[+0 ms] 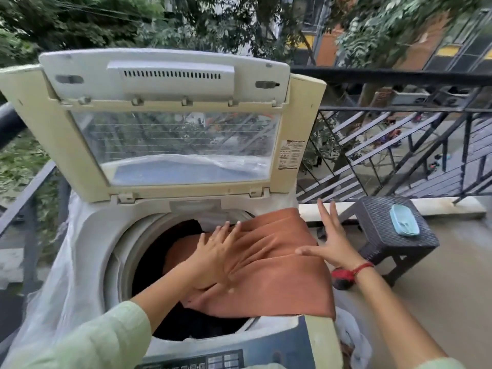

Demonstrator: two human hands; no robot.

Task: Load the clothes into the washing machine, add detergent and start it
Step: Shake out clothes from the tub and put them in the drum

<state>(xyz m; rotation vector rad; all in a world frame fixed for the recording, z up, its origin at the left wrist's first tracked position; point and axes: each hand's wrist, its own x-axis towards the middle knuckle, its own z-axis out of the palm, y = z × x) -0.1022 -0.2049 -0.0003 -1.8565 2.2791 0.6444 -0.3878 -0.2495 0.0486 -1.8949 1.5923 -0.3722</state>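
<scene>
Balcony railing (399,75) behind open washing machine (87,235). Brown cloth (279,283) half in drum (149,262), half over right side. Left hand (213,259) flat on it, right hand (332,241) spread beside. Soft, floppy; gather at draped edge

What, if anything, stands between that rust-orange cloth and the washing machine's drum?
Nothing visible does. The cream hinged lid is raised, and the rust-orange cloth dips into the round drum opening, the rest draped over the machine's right rim. The left hand lies flat on it; the right hand is spread open at its right edge.
</scene>
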